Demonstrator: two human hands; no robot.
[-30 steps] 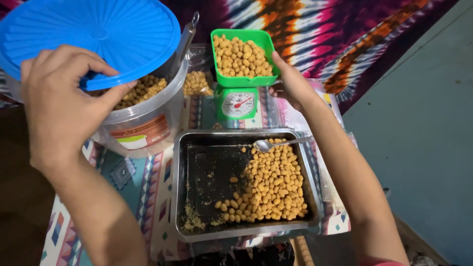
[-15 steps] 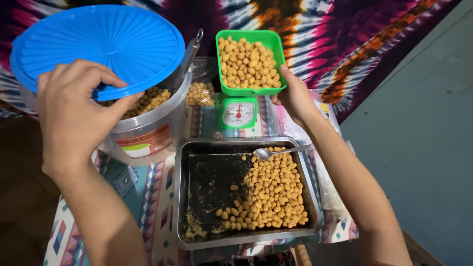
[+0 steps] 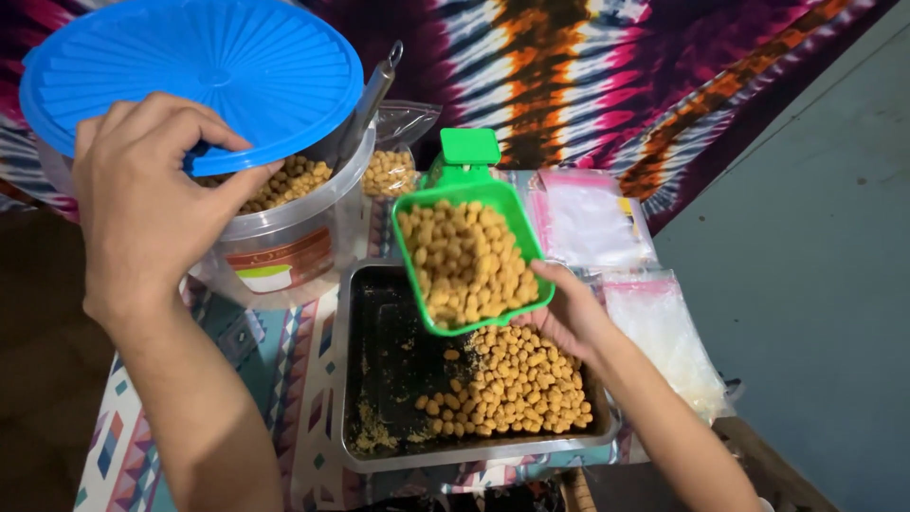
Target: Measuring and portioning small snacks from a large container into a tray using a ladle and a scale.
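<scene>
Lifted off the green scale [image 3: 469, 152] since the earlier frame, the green tray [image 3: 471, 256] of coated nuts now hangs tilted over the metal pan [image 3: 374, 360], right hand [image 3: 569, 318] gripping its near corner. Left hand [image 3: 152, 209] pinches the blue lid [image 3: 199, 76] above the still part-full tub [image 3: 284, 237]. Weighing looks done; plastic bags [image 3: 664, 332] wait beside the pan.

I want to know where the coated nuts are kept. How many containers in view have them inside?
4: the green tray held in the right hand, the metal baking pan below it, the clear bucket under the blue lid, and a plastic bag behind the bucket. Others may be hidden.
</scene>
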